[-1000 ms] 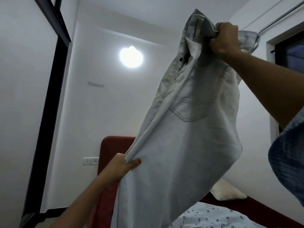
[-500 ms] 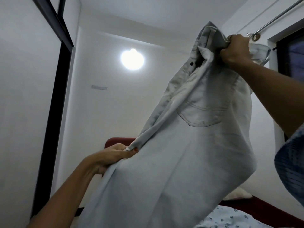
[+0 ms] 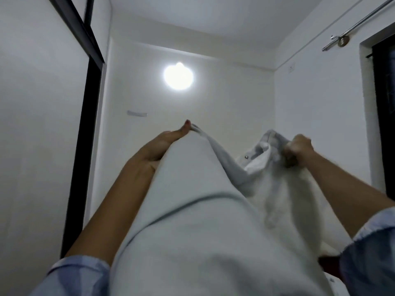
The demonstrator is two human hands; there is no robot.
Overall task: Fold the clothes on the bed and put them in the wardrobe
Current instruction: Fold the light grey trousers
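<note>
A pair of pale grey jeans fills the lower middle of the head view, held up in front of me. My left hand is raised at centre left and pinches the crotch seam of the jeans between thumb and fingers. My right hand at the right grips the bunched waistband, near the metal button. The legs of the jeans hang down out of view. A dark red strip of the bed shows at the lower right; most of it is hidden by the cloth.
The wardrobe's white sliding door with a black frame stands along the left. A wall lamp glows on the far wall. A curtain rod and a dark window are on the right.
My right hand has come down from high up to chest height with the waistband. My left hand has risen and moved right with the seam, so the jeans now lie nearly level.
</note>
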